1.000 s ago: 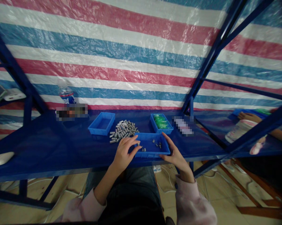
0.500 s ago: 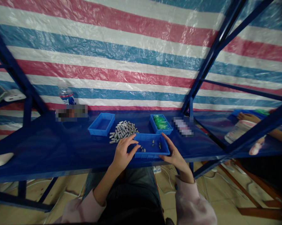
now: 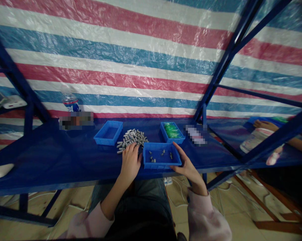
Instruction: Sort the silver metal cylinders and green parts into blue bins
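Note:
My right hand [image 3: 187, 164] grips the right end of a blue plastic bin [image 3: 163, 165], thumb on the near side and fingers at the far corner. Several small metal screw-like pieces [image 3: 163, 152] lie scattered on its floor. To the left of this bin, my left hand [image 3: 130, 160] reaches over the near edge of a pile of short silver metal pieces [image 3: 133, 136]. Its fingers are stretched forward, the thumb apart beside the bin's left wall. Nothing shows in that hand, though the fingertips' undersides are hidden.
Behind the pile's left side stands an empty blue bin [image 3: 108, 133]; at the back right, another blue bin [image 3: 162, 130] holds green plastic packets [image 3: 172, 131]. A bottle [image 3: 71, 102] stands far left. Blue frame posts [image 3: 216, 78] rise at the right, with another person's hand [image 3: 266, 125] beyond.
My left hand has drawn back from inside the bin and moved left to the metal pile. One more small piece shows near the bin's left end. My right hand stays put.

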### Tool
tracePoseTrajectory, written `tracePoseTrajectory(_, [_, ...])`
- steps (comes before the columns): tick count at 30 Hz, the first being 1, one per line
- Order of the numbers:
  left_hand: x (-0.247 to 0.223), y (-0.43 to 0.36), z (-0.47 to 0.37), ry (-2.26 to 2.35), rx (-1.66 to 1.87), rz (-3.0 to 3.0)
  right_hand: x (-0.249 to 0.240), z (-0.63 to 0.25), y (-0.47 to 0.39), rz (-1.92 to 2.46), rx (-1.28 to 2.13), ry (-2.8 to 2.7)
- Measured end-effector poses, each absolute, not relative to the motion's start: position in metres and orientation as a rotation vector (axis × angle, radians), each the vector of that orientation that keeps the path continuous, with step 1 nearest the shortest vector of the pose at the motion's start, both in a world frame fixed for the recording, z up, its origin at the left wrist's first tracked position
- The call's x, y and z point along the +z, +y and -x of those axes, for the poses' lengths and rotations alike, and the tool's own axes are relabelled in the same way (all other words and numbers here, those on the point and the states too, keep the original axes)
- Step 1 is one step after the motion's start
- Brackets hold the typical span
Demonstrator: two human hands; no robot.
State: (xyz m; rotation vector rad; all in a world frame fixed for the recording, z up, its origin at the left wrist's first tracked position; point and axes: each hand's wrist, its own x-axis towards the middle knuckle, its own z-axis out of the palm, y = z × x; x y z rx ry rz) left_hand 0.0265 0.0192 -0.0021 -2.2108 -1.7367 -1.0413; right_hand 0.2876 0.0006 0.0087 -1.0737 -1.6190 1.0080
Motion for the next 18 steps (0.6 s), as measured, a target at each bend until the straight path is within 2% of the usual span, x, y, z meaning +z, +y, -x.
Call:
tracePoseTrajectory(6, [-0.0028,0.0189,-0.0287,-1.753,-0.928,2.280,0.0104,-0.2872,-0.0004,1.068,1.004,-1.626])
tracePoseTrajectory(18, [-0.0027,0.0165,-0.0262,-1.668,-1.020,2.347,0.0094,-0.2882,-0.0003,1.071,0.989,-1.640])
